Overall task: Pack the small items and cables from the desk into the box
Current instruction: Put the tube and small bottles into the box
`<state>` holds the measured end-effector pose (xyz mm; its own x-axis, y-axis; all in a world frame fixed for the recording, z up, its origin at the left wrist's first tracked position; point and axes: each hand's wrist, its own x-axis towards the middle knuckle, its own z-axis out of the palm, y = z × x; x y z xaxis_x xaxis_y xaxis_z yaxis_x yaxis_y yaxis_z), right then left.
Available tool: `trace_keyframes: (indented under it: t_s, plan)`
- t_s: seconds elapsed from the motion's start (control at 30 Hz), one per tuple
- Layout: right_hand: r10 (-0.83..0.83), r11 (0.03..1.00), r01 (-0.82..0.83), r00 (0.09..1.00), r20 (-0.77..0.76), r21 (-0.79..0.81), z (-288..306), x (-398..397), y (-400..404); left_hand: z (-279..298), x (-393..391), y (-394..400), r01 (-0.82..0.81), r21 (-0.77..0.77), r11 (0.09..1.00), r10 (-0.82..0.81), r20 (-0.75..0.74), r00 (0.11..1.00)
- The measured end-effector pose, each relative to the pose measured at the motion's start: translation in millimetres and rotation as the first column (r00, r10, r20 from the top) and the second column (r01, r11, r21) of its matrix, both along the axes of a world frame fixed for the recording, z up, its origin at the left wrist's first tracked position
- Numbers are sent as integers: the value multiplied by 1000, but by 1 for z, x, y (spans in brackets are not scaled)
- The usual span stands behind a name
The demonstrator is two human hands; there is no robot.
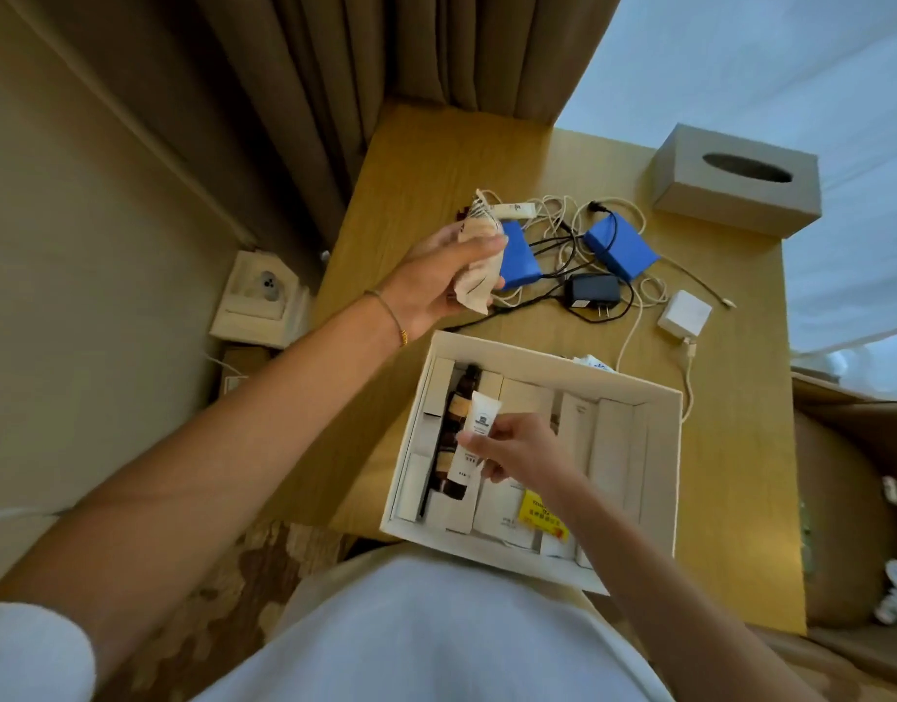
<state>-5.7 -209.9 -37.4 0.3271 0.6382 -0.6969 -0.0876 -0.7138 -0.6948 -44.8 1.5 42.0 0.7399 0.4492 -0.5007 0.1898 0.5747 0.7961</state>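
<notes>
Head view: the right hand [517, 448] pinches a white tube [474, 438] between thumb and fingertips and holds it, cap end toward the person, over the left side of the box [537, 354], right above a brown bottle [459, 412] lying in a row of small cartons [504, 504]. The left hand [446, 281] is curled round a beige sachet [479, 266], lifted off the worktop [730, 448] just beyond the box's far rim.

The step in hand looks like setting the tube down. It should go in lengthwise, parallel to the bottle, so it settles into the narrow gap rather than bridging across carton tops. Lowering it until it rests before the pinch lets go would keep it from rolling. The sachet is soft and flat; it can follow on top or slide down a side wall, and the left hand only needs to come across the rim once the right has cleared out.

Still on the worktop beyond the box lie two blue packs [621, 248], a black adapter [590, 292], a white charger [684, 315] and a tangle of cables [563, 230]. These are bulky, so the free space on the right of the box is best kept open for them; cables should be coiled first. A tissue box [735, 179] stands at the far corner and looks like no part of the job.
</notes>
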Motion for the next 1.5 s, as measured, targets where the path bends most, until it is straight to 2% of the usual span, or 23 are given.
trace_keyframes:
  t_s: [0.2,0.33,0.43,0.53,0.67,0.8,0.87,0.97,1.1,1.23,1.37,1.43,1.5]
  plan:
    - [171,978,-168,985,15,-121,-17,-27,2,0,-42,-34,-39,74,996,45,-79,996]
    - [212,972,-206,977,37,-115,-26,-39,2,-3,-62,-52,-9,253,967,59,-192,980]
    - [355,933,-333,915,190,-137,-31,-47,2,-5,-72,-61,17,324,946,63,-237,969]
    - [458,889,-423,834,307,-176,-33,-56,-1,-5,-76,-70,13,319,948,75,-262,962]
    - [390,921,-369,870,303,-127,-28,-44,-10,-10,-74,-86,36,321,946,87,-362,928]
    - [206,978,-186,919,337,-90,-16,-5,-30,-22,-67,-100,257,350,901,-64,-480,875]
    - [121,992,-100,928,351,-78,-11,13,-42,-30,-62,-108,377,385,843,-141,-519,843]
    - [38,998,-18,934,356,-59,-5,32,-57,-45,-53,-118,571,455,683,-229,-610,759]
    - [-15,999,32,939,343,-43,4,45,-67,-69,-42,-130,725,437,532,-296,-706,644]
    - [-38,999,43,945,324,-6,12,47,-72,-91,-36,-142,794,375,478,-337,-756,560]
    - [-57,998,53,948,314,21,18,48,-75,-101,-36,-153,823,386,417,-328,-780,533]
    - [-56,998,49,941,333,29,19,49,-76,-103,-37,-159,839,427,337,-306,-793,527]
    - [-51,998,40,929,366,37,21,51,-76,-103,-39,-165,857,482,184,-260,-817,515]
